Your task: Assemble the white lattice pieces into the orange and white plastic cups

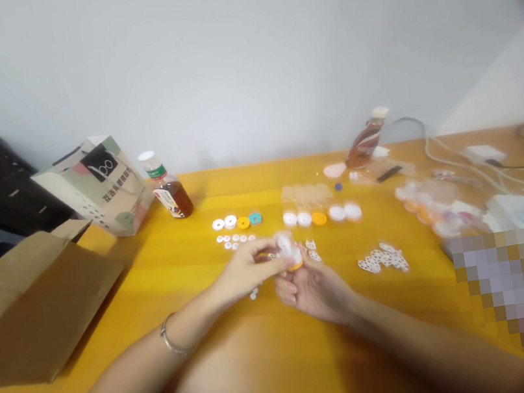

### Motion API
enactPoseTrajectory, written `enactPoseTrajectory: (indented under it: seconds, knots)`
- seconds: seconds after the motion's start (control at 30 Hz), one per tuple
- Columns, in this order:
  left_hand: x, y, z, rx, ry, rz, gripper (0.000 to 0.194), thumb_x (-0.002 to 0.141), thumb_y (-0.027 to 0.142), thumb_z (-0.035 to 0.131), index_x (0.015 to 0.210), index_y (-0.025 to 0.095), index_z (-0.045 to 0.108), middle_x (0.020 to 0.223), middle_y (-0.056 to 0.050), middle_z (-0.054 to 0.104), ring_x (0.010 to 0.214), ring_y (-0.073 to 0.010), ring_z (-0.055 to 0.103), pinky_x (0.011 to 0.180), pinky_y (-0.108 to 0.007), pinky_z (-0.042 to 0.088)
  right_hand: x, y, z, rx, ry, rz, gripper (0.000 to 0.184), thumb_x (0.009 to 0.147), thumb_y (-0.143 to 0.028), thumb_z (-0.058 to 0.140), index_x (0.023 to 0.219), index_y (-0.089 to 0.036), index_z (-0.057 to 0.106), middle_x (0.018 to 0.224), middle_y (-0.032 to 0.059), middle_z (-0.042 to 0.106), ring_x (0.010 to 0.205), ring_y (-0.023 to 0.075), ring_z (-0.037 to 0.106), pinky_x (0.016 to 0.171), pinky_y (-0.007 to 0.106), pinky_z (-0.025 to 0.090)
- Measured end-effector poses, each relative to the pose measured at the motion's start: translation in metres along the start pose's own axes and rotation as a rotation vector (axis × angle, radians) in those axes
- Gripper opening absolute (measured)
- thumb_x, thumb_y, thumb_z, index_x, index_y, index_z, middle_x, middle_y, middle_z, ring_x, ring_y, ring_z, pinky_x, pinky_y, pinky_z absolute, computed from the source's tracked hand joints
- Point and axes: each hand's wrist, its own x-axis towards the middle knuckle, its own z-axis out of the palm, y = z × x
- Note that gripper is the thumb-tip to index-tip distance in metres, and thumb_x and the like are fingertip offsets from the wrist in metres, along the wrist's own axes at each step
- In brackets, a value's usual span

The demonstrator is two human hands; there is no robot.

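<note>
Over the middle of the table, both hands meet at a small clear plastic piece with a white and orange base (pixel 288 251). My left hand (pixel 247 264) pinches it from the left, thumb and fingers closed. From the right and below, my right hand (pixel 317 286) grips the base, its other fingers curled in. The piece is blurred, so its exact kind cannot be told. Just behind the hands lie small white perforated plates (pixel 315 255), partly hidden. Small white discs (pixel 235 240) sit in rows to the left, beneath a row of larger white, yellow and teal discs (pixel 243 223).
White and orange discs (pixel 319 218) line up below clear cups (pixel 306 196). More perforated plates (pixel 383 258) lie right. Two drink bottles (pixel 176 199) (pixel 365 141), a paper bag (pixel 107 187) and a cardboard box (pixel 37 309) stand around. Cables (pixel 453 155) and bagged parts (pixel 433 207) occupy the right.
</note>
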Motion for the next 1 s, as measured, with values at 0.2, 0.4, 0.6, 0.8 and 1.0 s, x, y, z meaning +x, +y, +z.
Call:
enactPoseTrajectory:
  seconds: [0.2, 0.4, 0.6, 0.8, 1.0]
  knots:
    - [0.000, 0.004, 0.002, 0.109, 0.024, 0.056, 0.028, 0.071, 0.034, 0.063, 0.091, 0.014, 0.065, 0.083, -0.006, 0.066, 0.082, -0.0182, 0.060, 0.072, -0.029, 0.048, -0.001, 0.003, 0.007, -0.013, 0.059, -0.046, 0.042, 0.080, -0.060, 0.035, 0.063, -0.022, 0.044, 0.052, -0.0036, 0.033, 0.049, 0.0131, 0.031, 0.052, 0.027, 0.028]
    - [-0.002, 0.008, 0.005, 0.133, 0.066, 0.118, 0.022, 0.071, 0.030, 0.063, 0.086, 0.014, 0.065, 0.086, -0.006, 0.065, 0.080, -0.0158, 0.060, 0.071, -0.026, 0.048, 0.000, 0.005, 0.007, 0.021, 0.058, -0.073, 0.039, 0.081, -0.057, 0.037, 0.067, -0.022, 0.045, 0.055, -0.0028, 0.036, 0.051, 0.0127, 0.033, 0.053, 0.026, 0.029]
    - [-0.006, 0.008, 0.012, 0.041, 0.100, 0.009, 0.026, 0.075, 0.035, 0.059, 0.091, 0.014, 0.062, 0.084, -0.004, 0.062, 0.051, -0.0059, 0.056, 0.040, -0.015, 0.042, 0.002, 0.006, 0.007, 0.104, 0.091, -0.169, 0.030, 0.082, -0.051, 0.043, 0.079, -0.022, 0.049, 0.061, -0.0029, 0.039, 0.055, 0.0115, 0.036, 0.055, 0.025, 0.031]
    - [-0.008, 0.012, 0.018, -0.008, 0.116, -0.005, 0.024, 0.077, 0.032, 0.057, 0.091, 0.012, 0.060, 0.077, -0.004, 0.059, 0.046, -0.0040, 0.054, 0.035, -0.012, 0.040, 0.000, 0.004, 0.016, 0.065, 0.160, -0.242, 0.029, 0.080, -0.051, 0.047, 0.079, -0.022, 0.050, 0.062, -0.0025, 0.039, 0.057, 0.0125, 0.036, 0.058, 0.026, 0.034]
    - [-0.009, 0.015, 0.016, -0.057, 0.062, 0.024, 0.023, 0.074, 0.028, 0.060, 0.088, 0.010, 0.058, 0.082, -0.005, 0.056, 0.048, -0.0051, 0.058, 0.038, -0.012, 0.045, -0.003, 0.005, 0.021, 0.038, 0.160, -0.295, 0.030, 0.080, -0.051, 0.047, 0.079, -0.021, 0.051, 0.063, -0.0027, 0.040, 0.056, 0.0119, 0.036, 0.057, 0.026, 0.036]
